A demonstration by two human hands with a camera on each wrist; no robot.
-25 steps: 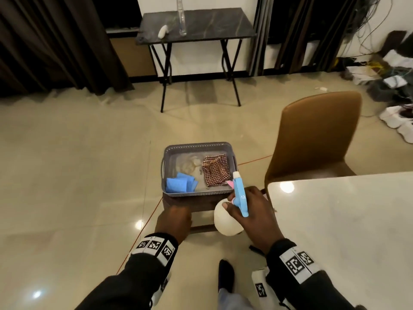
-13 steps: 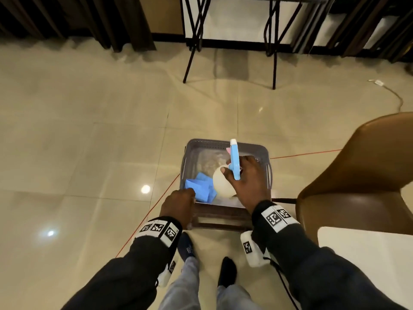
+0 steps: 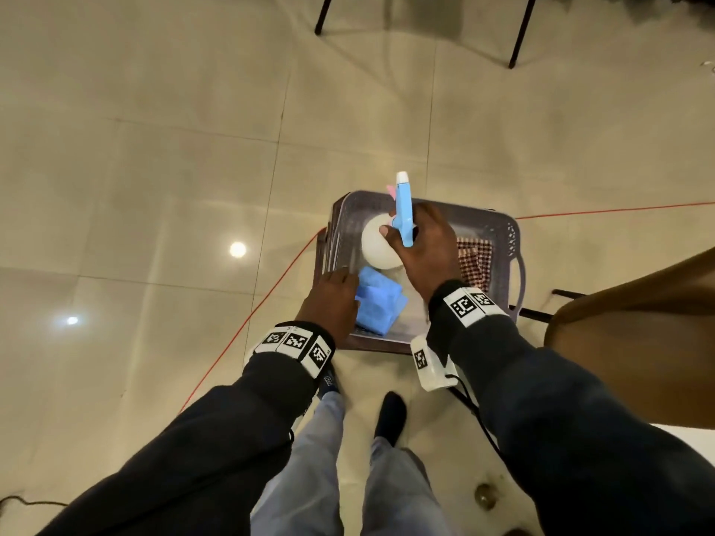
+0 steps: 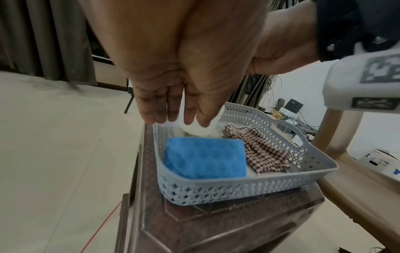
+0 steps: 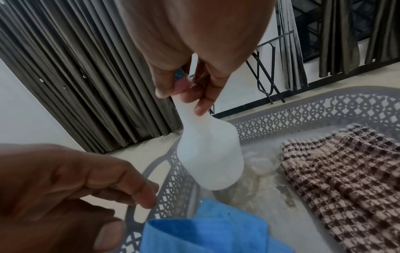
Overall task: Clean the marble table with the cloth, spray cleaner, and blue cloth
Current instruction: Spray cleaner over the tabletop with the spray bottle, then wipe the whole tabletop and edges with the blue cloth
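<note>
The right hand (image 3: 419,245) grips the spray cleaner (image 5: 208,154) by its neck, fingers curled under the blue trigger head, so the white bottle hangs upright with its base low over the far-left part of the grey basket (image 4: 238,190); whether the base touches the basket floor I cannot tell. That hold looks suited to setting the bottle down or lifting it out.

The left hand (image 3: 332,303) hovers at the basket's left rim with fingers loosely extended and holding nothing, just beside the folded blue cloth (image 4: 205,157), probably ready to take it.

The checked cloth (image 4: 259,150) lies crumpled in the right half of the basket, untouched. The basket sits on a small dark stool (image 4: 216,222) on the tiled floor (image 3: 154,148), next to a brown chair (image 3: 638,334). The marble worktop is barely in view.
</note>
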